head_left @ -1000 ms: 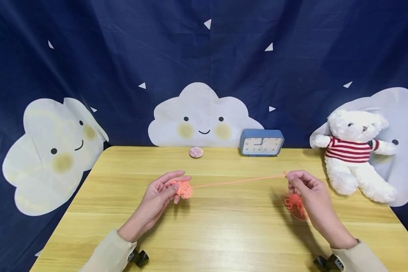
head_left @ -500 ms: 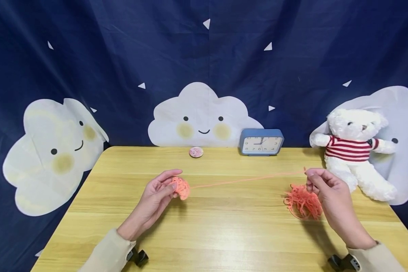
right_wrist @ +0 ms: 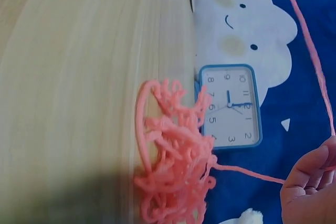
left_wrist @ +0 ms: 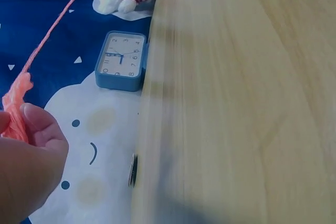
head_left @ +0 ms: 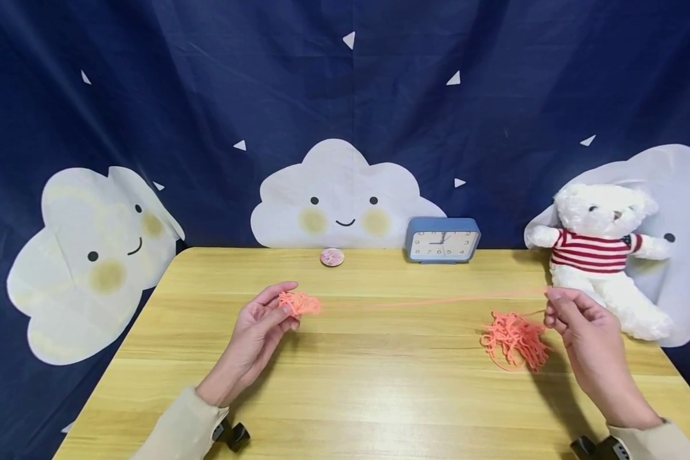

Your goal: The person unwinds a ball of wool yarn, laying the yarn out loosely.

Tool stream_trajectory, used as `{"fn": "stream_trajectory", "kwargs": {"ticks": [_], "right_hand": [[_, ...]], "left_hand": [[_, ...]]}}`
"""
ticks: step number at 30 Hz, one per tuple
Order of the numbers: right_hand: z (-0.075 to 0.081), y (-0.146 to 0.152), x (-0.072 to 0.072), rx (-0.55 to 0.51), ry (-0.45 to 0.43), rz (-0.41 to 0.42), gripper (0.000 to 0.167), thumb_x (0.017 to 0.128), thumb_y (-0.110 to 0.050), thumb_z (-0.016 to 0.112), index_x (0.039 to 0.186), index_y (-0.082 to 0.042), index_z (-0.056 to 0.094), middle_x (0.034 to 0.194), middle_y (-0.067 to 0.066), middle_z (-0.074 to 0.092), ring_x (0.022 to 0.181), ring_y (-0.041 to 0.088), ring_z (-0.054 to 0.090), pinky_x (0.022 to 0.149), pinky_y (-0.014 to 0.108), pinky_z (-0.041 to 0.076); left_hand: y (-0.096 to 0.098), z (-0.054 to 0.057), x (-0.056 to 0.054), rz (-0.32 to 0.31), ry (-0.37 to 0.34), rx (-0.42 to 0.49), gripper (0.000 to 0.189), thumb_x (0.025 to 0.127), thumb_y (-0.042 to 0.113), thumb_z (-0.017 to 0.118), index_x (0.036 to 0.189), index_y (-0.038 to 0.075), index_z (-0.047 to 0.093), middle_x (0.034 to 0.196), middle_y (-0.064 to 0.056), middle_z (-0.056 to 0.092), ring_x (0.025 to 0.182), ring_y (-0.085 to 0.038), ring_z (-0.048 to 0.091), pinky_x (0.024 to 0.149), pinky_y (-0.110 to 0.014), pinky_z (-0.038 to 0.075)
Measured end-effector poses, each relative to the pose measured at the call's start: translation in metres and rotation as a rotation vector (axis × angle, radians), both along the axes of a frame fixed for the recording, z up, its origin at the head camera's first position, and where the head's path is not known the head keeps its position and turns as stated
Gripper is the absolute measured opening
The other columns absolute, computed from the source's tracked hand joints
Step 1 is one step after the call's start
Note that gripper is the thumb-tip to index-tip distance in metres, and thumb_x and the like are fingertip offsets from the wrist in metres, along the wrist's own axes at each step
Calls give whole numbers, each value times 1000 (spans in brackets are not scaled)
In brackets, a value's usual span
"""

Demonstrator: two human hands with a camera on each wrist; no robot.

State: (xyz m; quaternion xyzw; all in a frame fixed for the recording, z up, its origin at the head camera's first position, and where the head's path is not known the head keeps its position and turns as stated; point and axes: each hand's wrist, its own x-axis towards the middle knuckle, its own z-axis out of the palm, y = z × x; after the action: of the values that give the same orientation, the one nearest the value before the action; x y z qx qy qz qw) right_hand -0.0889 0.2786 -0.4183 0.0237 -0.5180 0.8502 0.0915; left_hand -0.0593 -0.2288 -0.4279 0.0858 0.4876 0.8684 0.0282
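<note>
My left hand (head_left: 260, 332) pinches a small bundle of coral yarn (head_left: 300, 303) between thumb and fingers above the table. From that bundle a single yarn strand (head_left: 437, 301) stretches across to my right hand (head_left: 586, 348), which pinches it with thumb and forefinger. Beside the right hand a loose, looping heap of the same yarn (head_left: 516, 340) lies on the table. In the right wrist view another length of yarn (right_wrist: 247, 171) runs from the heap (right_wrist: 176, 166) up to the right hand (right_wrist: 310, 187). The left wrist view shows the thumb pressed against the bundle (left_wrist: 16, 111).
A blue desk clock (head_left: 443, 241) and a small round pink item (head_left: 331, 257) stand at the back edge of the wooden table (head_left: 368, 396). A white teddy bear (head_left: 600, 255) in a striped shirt sits at the back right. Behind hangs a dark blue curtain (head_left: 299, 76).
My right hand has moved to the right, drawing the strand out longer and uncovering the yarn heap. The left hand has shifted slightly left and up, and its bundle has turned.
</note>
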Motion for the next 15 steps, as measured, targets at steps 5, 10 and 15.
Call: {"fn": "stream_trajectory", "kwargs": {"ticks": [5,10,15], "right_hand": [[-1,10,1,-73,1,-29,26,111,8,51,104,4,76,90,10,72,76,15,68,66,22,60],[-4,20,2,-85,-37,-58,24,112,5,51,100,2,72,85,9,71,71,15,67,63,22,59],[-13,33,4,-53,-121,-37,25,112,3,52,101,-2,74,87,7,72,73,13,68,64,21,60]], "left_hand": [[0,0,-1,28,-7,-1,37,106,-11,58,142,-1,64,115,-8,73,93,-18,72,79,-26,62],[0,0,-1,22,4,13,35,106,-12,53,136,1,67,111,-8,73,86,-18,70,69,-25,59],[2,1,0,36,18,44,33,106,-12,50,130,2,68,108,-9,70,80,-18,67,64,-23,54]]}}
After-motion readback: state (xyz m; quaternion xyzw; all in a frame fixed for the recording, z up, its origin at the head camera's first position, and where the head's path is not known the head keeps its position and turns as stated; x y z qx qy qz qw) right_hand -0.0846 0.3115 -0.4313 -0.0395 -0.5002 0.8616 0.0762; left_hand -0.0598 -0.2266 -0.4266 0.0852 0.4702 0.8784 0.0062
